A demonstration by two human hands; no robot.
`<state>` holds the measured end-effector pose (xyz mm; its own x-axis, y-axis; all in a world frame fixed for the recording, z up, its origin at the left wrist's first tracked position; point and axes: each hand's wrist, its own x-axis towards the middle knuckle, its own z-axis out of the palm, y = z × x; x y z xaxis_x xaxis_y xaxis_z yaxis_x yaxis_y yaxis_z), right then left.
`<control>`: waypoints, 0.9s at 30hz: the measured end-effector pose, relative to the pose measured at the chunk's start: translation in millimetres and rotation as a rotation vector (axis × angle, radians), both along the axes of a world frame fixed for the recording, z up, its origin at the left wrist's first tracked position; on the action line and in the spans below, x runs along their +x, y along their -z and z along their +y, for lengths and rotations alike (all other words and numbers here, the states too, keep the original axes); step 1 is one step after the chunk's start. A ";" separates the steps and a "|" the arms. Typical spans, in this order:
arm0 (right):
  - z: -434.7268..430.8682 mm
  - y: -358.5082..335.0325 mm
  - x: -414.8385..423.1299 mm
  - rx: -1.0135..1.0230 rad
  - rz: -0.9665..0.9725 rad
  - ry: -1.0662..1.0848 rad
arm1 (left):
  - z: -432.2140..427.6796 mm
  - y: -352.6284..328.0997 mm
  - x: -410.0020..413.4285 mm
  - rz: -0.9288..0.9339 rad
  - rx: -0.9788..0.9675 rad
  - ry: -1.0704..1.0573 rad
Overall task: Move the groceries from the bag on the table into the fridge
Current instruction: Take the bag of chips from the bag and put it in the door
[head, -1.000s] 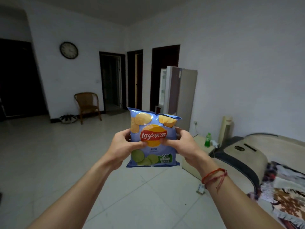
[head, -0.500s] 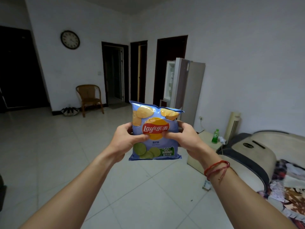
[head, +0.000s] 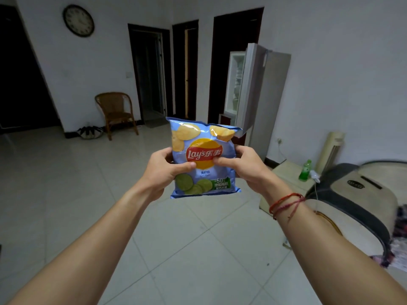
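Observation:
I hold a blue Lay's chip bag (head: 203, 137) upright in front of me with both hands. My left hand (head: 161, 170) grips its left edge, thumb across the front. My right hand (head: 244, 166) grips its right edge, thumb on the logo; a red string bracelet circles that wrist. Beyond the bag, against the right wall, stands the grey fridge (head: 268, 95) with its door (head: 251, 89) swung open and white shelves showing inside. The grocery bag and table are out of view.
A low cream side table (head: 288, 175) with a green bottle (head: 305, 170) sits right of my path, next to a padded beige couch (head: 352, 194). A wicker chair (head: 115, 113) stands at the far wall. Tiled floor stretches ahead toward dark doorways.
The fridge has grown larger and shifted right as I walk toward it. Both hands keep the same hold on the chip bag.

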<state>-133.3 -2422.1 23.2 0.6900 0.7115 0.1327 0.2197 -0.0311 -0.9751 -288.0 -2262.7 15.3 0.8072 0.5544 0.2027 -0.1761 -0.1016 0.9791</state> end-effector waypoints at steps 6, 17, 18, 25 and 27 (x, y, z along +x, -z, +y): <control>88.1 -1.2 103.4 -0.015 0.027 -0.011 | 83.1 -2.6 101.5 0.023 -0.015 -0.038; 224.2 -4.5 233.7 -0.018 0.052 -0.074 | 216.4 -5.8 228.7 0.045 -0.026 -0.071; 237.5 -1.7 244.3 -0.019 0.057 -0.076 | 230.1 -3.1 238.6 0.047 -0.026 -0.069; 349.0 10.7 317.7 -0.012 0.062 -0.067 | 347.8 15.0 316.8 0.028 -0.038 -0.058; 386.5 11.6 340.5 -0.014 0.082 -0.058 | 387.2 18.0 342.8 0.024 -0.046 -0.056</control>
